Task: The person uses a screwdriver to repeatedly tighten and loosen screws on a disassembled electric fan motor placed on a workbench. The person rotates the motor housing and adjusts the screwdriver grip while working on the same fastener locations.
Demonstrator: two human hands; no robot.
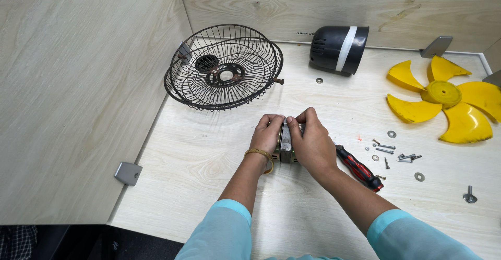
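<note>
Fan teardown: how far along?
Done: wire grilles, yellow blade and black rear cover lie apart, screws loose. In hand: left hand and right hand grip the metal motor block. Left: cannot tell; screwdriver lies idle.

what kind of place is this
Probably a small repair bench walled by wood panels: a taken-apart fan's wire guard and yellow blade lie out, with loose screws and a screwdriver.
</note>
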